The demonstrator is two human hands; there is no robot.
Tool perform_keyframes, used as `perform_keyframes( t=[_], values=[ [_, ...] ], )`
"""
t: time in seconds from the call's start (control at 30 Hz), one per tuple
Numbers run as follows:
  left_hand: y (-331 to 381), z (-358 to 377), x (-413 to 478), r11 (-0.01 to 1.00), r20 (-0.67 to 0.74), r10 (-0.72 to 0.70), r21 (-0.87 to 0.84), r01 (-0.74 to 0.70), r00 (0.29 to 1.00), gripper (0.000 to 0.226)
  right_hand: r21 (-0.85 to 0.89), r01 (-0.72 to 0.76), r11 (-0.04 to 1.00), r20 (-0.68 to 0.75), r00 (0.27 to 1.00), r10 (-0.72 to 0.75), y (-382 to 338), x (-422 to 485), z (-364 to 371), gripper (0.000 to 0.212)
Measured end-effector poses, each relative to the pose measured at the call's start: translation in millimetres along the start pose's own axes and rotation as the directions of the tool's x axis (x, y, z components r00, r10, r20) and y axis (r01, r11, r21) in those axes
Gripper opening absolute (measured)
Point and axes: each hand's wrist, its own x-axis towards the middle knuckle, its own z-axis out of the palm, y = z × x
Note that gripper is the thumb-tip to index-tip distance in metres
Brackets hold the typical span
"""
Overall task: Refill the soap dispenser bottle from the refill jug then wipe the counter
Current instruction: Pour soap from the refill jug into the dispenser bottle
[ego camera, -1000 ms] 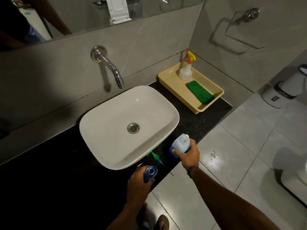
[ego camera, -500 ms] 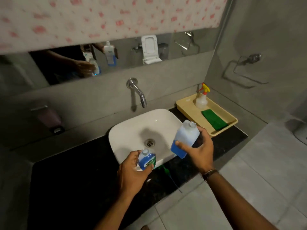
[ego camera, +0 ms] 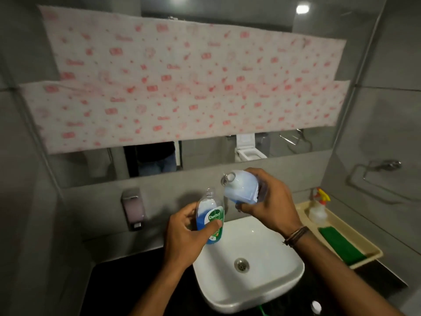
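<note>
My left hand [ego camera: 184, 240] grips the clear soap dispenser bottle [ego camera: 210, 213], upright, its neck uncapped, with blue soap in the lower part and a green label. My right hand [ego camera: 271, 201] holds the white refill jug [ego camera: 242, 187] tipped sideways to the left, its open mouth just above and right of the bottle's neck. Both are raised over the white basin [ego camera: 268, 254]. A green cloth [ego camera: 339, 245] lies in the beige tray [ego camera: 364, 258] on the right. The green pump top [ego camera: 262, 310] lies on the black counter [ego camera: 141, 286] in front of the basin.
A spray bottle [ego camera: 317, 209] with a yellow and red trigger stands in the tray's far end. A wall soap dispenser [ego camera: 133, 208] hangs left of the basin. A small white cap [ego camera: 316, 306] lies on the counter's front. A towel ring [ego camera: 376, 174] is on the right wall.
Both hands have risen from low in front of the basin to above it. The jug went from upright to tipped toward the bottle's neck. My view has tilted up.
</note>
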Motion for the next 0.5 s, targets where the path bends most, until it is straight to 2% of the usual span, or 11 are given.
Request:
perform_keyframes(
  t=[0.23,0.5],
  values=[
    [16,-21,22,1.0,-0.005,0.004,-0.002,-0.004,1.0,0.039,-0.247,0.18,0.952,0.047,0.984,-0.174,-34,45,-3,0.079],
    [20,-35,32,1.0,-0.016,0.009,-0.014,-0.009,1.0,0.039,-0.394,0.308,0.866,0.094,0.951,-0.296,-54,75,6,0.075]
  ],
)
